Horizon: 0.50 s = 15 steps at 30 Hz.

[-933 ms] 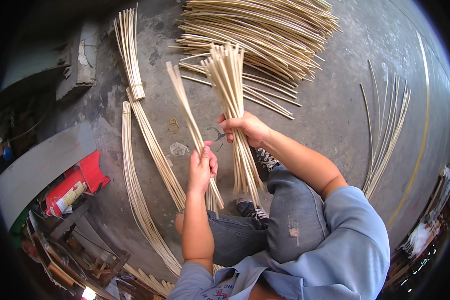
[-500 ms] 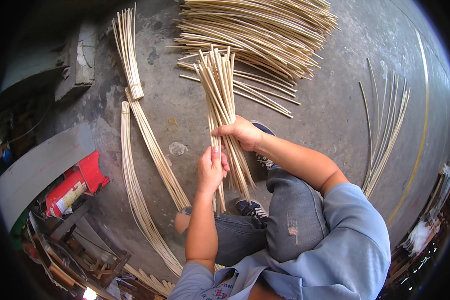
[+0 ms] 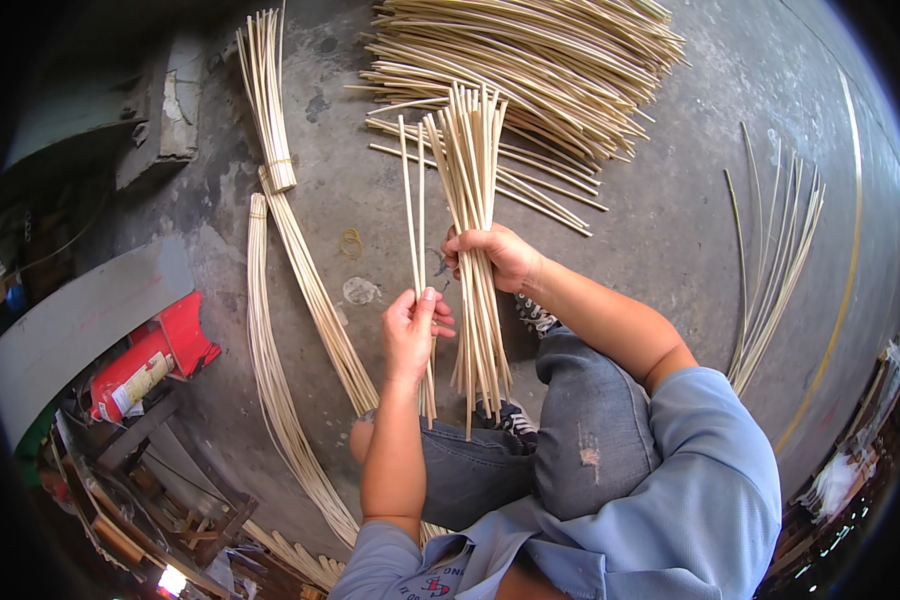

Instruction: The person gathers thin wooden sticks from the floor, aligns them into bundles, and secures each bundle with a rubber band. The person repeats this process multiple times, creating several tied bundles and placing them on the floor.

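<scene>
My right hand (image 3: 496, 258) is closed round the middle of a bundle of pale rattan canes (image 3: 467, 160), held upright in front of my knees. Just left of it, my left hand (image 3: 412, 328) pinches a few separate rattan canes (image 3: 417, 215) between thumb and fingers, its other fingers partly spread. A gap shows between these canes and the bundle at the height of my hands. The lower ends of both sets hang over my shin and shoe.
A big pile of canes (image 3: 540, 60) lies on the concrete floor ahead, some loose near it. Tied cane bundles (image 3: 305, 270) lie to the left, beside yellow rings (image 3: 351, 242). A red fire extinguisher (image 3: 145, 365) is further left. Thin canes (image 3: 775, 270) lie on the right.
The few canes in my left hand have come away leftward from the bundle. My right hand has shifted slightly right with the bundle, which now stands straighter.
</scene>
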Motion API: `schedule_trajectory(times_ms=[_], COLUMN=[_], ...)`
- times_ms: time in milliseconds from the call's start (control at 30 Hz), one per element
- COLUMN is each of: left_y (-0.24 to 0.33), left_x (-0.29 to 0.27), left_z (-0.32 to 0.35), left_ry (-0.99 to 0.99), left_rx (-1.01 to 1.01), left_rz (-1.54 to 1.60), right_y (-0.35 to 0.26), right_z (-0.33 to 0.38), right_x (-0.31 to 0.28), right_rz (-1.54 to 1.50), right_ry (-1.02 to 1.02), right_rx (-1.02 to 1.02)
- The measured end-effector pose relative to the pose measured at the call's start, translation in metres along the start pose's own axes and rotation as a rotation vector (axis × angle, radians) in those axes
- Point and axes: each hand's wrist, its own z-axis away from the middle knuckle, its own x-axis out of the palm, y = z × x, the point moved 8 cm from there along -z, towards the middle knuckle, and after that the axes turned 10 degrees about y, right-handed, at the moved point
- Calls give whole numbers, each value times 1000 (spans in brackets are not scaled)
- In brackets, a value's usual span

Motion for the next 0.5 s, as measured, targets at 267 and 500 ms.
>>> schedule_trajectory(times_ms=[267,500], left_y=[2,34], left_x=[19,27], left_z=[11,19], left_ry=[0,5], left_rx=[102,450], left_rz=[-144,-511], right_y=[-1,0], right_z=[5,10], right_x=[14,18], right_rz=[-111,-137], right_ry=[-260,-246], right_rx=[35,70])
